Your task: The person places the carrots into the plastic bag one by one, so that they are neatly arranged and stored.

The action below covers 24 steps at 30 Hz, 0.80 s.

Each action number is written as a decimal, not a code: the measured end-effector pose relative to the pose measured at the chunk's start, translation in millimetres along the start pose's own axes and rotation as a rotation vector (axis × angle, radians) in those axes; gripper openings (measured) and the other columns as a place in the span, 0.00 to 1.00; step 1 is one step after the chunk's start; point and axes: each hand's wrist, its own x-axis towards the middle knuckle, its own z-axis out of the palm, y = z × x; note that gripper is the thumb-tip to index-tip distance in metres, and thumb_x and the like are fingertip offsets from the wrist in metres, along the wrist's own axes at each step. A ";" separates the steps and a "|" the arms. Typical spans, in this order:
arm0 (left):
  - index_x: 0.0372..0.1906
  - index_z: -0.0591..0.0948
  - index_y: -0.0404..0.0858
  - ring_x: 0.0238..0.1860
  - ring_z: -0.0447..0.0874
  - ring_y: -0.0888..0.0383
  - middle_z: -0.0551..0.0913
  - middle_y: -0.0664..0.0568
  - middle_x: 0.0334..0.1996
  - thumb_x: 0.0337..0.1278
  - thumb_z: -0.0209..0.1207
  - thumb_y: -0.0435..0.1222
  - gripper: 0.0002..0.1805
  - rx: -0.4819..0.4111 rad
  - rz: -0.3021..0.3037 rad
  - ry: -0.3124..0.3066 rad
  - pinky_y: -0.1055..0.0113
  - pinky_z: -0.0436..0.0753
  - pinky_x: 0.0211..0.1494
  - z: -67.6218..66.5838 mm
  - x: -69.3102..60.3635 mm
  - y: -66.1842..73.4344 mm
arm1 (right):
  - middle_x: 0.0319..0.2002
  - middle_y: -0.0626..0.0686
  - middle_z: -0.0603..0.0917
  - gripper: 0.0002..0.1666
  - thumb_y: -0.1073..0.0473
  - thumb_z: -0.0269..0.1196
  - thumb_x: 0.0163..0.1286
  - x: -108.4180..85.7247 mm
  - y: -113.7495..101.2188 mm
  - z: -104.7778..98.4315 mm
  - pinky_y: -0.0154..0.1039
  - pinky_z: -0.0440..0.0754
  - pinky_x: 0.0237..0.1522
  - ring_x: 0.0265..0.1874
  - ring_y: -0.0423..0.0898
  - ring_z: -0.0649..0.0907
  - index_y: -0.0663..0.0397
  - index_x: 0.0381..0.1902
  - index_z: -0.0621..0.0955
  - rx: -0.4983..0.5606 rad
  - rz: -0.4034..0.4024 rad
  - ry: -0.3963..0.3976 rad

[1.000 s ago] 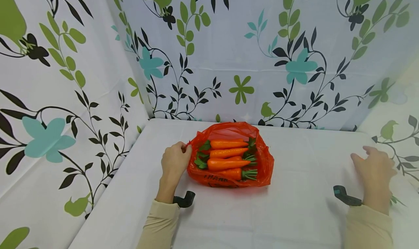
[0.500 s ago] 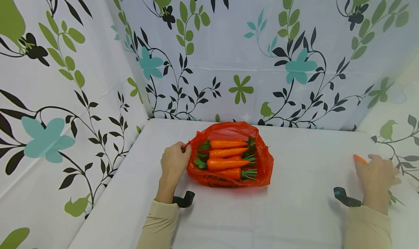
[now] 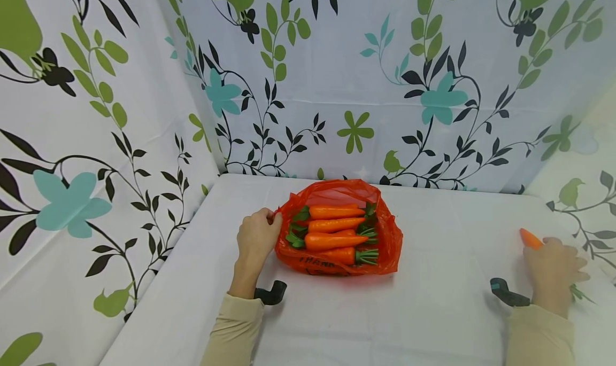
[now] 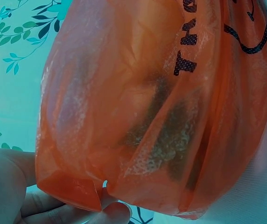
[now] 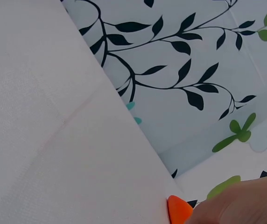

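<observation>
A red plastic bag [image 3: 392, 248] with black lettering lies open on the table, with several orange carrots [image 3: 334, 241] with green tops in it. My left hand [image 3: 256, 238] pinches the bag's left edge between thumb and fingers; in the left wrist view the left hand [image 4: 59, 210] holds a fold of the film. Far to the right, my right hand [image 3: 553, 264] grips a loose carrot [image 3: 531, 239]. Its orange tip shows past the thumb and its green top by the wrist; the middle is hidden. In the right wrist view, only the carrot tip [image 5: 179, 209] and part of the hand show.
A white cloth covers the table [image 3: 433, 302]. Patterned curtains [image 3: 308, 88] with leaves and flowers hang behind and at both sides. Each wrist wears a black camera mount [image 3: 509, 292].
My right hand has shifted slightly down and turned over the loose carrot, whose orange tip now shows. My left hand and the bag have stayed in place.
</observation>
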 end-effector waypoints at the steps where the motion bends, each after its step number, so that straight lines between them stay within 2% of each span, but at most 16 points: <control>1: 0.37 0.84 0.36 0.25 0.77 0.52 0.84 0.46 0.26 0.68 0.55 0.44 0.16 0.000 0.000 0.000 0.64 0.78 0.27 -0.1 -0.1 0.1 | 0.63 0.85 0.57 0.34 0.59 0.43 0.70 0.2 0.2 0.7 0.77 0.46 0.69 0.65 0.84 0.56 0.79 0.68 0.58 -0.006 0.003 -0.003; 5: 0.36 0.85 0.36 0.25 0.78 0.52 0.85 0.47 0.27 0.68 0.55 0.44 0.16 0.000 0.002 0.003 0.64 0.78 0.27 -0.3 -0.1 0.3 | 0.59 0.86 0.58 0.33 0.62 0.44 0.68 0.3 1.9 2.9 0.78 0.47 0.68 0.63 0.84 0.57 0.81 0.65 0.59 -0.009 0.000 -0.010; 13: 0.37 0.85 0.37 0.25 0.78 0.52 0.85 0.46 0.27 0.68 0.55 0.45 0.16 0.005 -0.007 -0.005 0.64 0.78 0.27 0.0 0.4 0.2 | 0.59 0.86 0.59 0.32 0.64 0.42 0.65 0.2 4.2 4.9 0.78 0.51 0.65 0.62 0.84 0.59 0.82 0.64 0.59 -0.012 -0.009 0.003; 17: 0.37 0.85 0.37 0.25 0.78 0.52 0.85 0.46 0.27 0.68 0.55 0.45 0.16 0.005 -0.008 -0.006 0.64 0.78 0.27 0.0 0.5 0.4 | 0.60 0.85 0.59 0.33 0.64 0.44 0.66 2.5 3.6 4.2 0.78 0.49 0.67 0.62 0.84 0.58 0.81 0.65 0.59 -0.018 -0.003 -0.022; 24: 0.38 0.85 0.37 0.27 0.78 0.52 0.85 0.46 0.28 0.68 0.55 0.45 0.16 0.009 -0.013 -0.009 0.63 0.79 0.28 -0.4 0.5 0.9 | 0.59 0.85 0.58 0.35 0.64 0.47 0.66 2.1 0.9 0.6 0.80 0.45 0.66 0.61 0.86 0.57 0.81 0.67 0.57 0.001 -0.060 -0.065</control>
